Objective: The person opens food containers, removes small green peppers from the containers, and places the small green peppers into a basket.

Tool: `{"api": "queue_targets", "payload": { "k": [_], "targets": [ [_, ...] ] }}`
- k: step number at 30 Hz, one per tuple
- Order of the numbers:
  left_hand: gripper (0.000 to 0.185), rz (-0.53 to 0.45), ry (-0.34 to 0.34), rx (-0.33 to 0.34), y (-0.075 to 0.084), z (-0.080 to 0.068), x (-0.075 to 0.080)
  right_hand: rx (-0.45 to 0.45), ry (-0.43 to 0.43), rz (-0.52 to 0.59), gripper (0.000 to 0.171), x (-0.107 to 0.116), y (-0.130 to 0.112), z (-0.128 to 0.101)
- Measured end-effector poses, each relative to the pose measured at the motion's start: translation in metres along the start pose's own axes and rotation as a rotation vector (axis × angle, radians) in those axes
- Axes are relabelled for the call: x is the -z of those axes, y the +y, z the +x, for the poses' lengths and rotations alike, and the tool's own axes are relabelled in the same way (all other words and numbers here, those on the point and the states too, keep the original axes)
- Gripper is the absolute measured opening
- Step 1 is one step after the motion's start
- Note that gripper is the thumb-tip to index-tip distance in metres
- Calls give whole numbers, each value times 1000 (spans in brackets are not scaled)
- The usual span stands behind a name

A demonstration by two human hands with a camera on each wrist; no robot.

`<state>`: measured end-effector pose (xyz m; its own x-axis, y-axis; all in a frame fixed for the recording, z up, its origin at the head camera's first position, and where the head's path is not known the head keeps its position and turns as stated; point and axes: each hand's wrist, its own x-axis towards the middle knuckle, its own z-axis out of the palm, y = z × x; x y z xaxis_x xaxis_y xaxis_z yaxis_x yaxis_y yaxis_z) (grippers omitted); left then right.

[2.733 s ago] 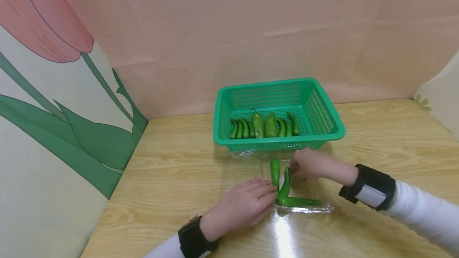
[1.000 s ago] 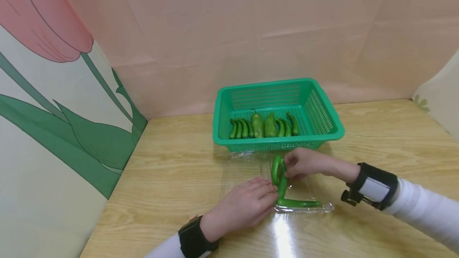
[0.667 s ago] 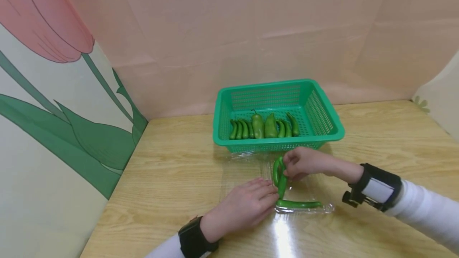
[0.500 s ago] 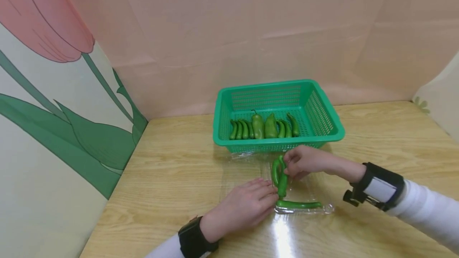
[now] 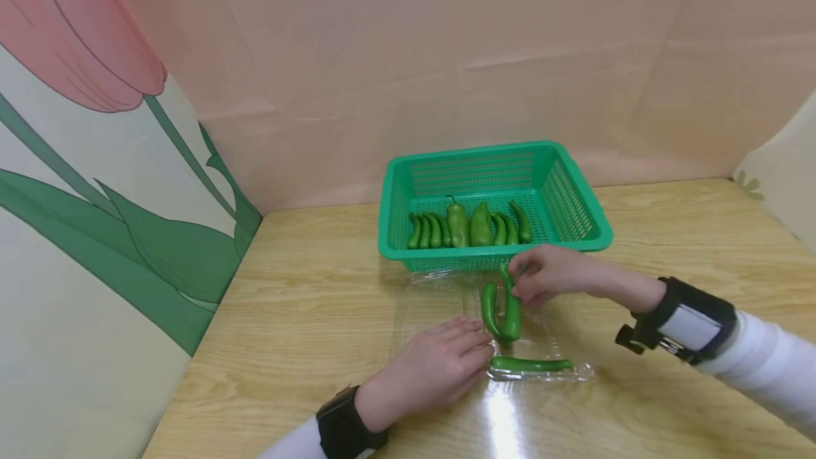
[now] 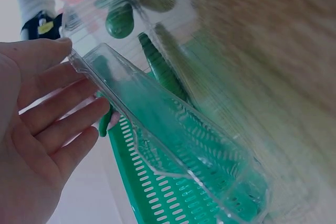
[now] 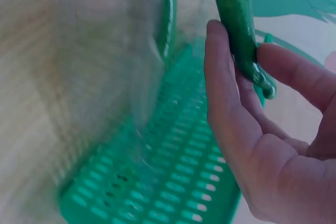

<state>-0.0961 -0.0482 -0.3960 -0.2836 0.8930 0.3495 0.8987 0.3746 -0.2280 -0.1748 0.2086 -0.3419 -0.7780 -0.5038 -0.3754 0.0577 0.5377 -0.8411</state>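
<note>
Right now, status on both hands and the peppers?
Right hand pinches a green pepper, lifted. Left hand open, steadying clear tray. Green basket close behind.

Green chili pepper (image 5: 512,303) is pinched at its stem end by the right hand (image 5: 548,276), hanging near upright, tip low over the clear plastic tray (image 5: 542,335). A second curved pepper (image 5: 489,308) is seen just beside it, touching at the bottom. A third pepper (image 5: 532,364) lies flat across the tray's near edge. The tray is shallow and transparent, on the tabletop, its left edge touched by the left hand (image 5: 433,367).
</note>
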Motion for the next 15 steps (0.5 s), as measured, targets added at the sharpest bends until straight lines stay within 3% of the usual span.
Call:
{"api": "queue_targets", "payload": {
  "k": [15],
  "targets": [
    [28, -2, -3, 6, 1, 0, 0, 4, 44, -126, 52, 30, -28, -13]
  ]
}}
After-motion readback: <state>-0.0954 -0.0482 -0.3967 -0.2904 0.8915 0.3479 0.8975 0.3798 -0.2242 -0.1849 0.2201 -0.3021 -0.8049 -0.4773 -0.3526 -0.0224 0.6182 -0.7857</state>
